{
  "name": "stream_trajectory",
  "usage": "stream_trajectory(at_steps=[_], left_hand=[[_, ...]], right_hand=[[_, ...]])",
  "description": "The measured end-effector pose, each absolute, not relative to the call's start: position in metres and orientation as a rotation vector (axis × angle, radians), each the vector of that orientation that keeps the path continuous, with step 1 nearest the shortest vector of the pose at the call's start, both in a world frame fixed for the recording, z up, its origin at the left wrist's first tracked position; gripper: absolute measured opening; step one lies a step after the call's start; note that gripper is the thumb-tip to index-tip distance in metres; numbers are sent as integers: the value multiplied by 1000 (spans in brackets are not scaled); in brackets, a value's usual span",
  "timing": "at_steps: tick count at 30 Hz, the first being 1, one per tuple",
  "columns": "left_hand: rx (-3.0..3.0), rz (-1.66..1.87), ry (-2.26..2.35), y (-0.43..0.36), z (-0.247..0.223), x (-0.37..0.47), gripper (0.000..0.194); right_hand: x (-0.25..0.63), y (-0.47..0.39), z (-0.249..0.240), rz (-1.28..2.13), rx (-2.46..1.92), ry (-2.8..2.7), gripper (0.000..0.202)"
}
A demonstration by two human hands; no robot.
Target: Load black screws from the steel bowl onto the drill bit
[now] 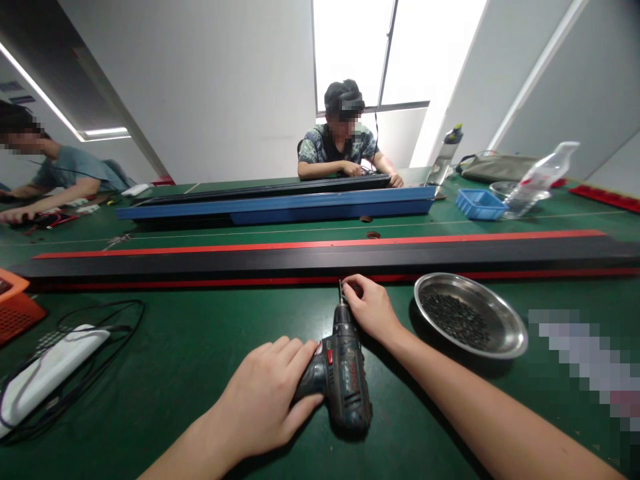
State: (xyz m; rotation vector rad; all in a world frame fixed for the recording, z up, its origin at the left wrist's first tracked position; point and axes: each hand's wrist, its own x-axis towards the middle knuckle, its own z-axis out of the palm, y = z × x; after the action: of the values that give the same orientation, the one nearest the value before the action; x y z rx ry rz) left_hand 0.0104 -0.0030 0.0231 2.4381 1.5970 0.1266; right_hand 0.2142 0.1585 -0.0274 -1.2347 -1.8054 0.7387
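Observation:
My left hand (273, 393) is wrapped round the handle of a black cordless drill (349, 380), which lies on its side above the green tabletop with its bit pointing away from me. By the bit's tip, the thumb and fingers of my right hand (373, 307) are pinched together at the near edge of a long black bar with red edges (300, 260). Whatever sits between those fingertips is too small to make out. Right of my right hand, a round steel dish (513, 337) holds many small dark screws.
At left lie a white power strip (60, 370) with black cables and an orange basket (17, 310). Beyond the bar are a long blue tray (330, 207), a small blue basket (480, 205) and a plastic bottle (543, 180). One person (345, 147) sits opposite, another (65, 167) at far left.

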Motion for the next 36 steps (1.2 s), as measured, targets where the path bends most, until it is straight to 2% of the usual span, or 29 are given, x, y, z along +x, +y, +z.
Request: stream_trajectory(at_steps=[31, 36], left_hand=[[2474, 116, 1610, -2, 27, 11, 48], [2488, 116, 1638, -3, 26, 12, 46]], right_hand=[[214, 160, -32, 646, -1226, -1826, 18], [213, 141, -12, 503, -1112, -1844, 19]])
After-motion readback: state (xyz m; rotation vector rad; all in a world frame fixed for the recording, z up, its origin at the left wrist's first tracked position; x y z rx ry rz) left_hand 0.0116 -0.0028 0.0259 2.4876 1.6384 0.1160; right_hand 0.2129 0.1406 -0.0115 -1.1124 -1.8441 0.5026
